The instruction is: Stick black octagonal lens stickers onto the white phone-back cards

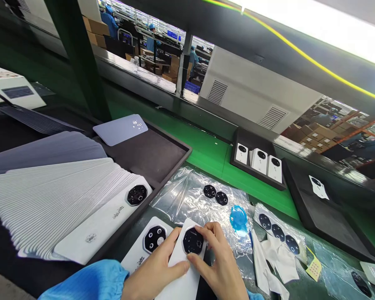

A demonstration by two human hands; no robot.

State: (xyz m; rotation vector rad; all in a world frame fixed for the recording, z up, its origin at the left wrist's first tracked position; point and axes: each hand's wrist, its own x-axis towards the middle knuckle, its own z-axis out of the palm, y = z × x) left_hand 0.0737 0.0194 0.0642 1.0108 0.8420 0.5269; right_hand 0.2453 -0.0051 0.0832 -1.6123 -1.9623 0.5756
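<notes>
A white phone back cover (179, 287) lies tilted at the front middle. My left hand (153, 268) grips it along its left side, thumb across its face. My right hand (220, 262) has thumb and fingers closed about the rim of the black camera lens cover (193, 242) at the top of that cover. Whether the lens cover is fixed there I cannot tell. Just left lies a second white back cover (134, 252) with its own black camera area, partly behind my left hand. Above my hands, two loose black lens covers (215, 194) rest on clear plastic film (187, 187).
At left, a fanned stack of white covers (59, 200) fills a black tray (171, 166); a grey-blue cover (121, 129) lies beyond. Right are a blue film disc (238, 216), white cloth scraps (278, 258), bagged lens covers (277, 232) and black trays (328, 225) holding covers.
</notes>
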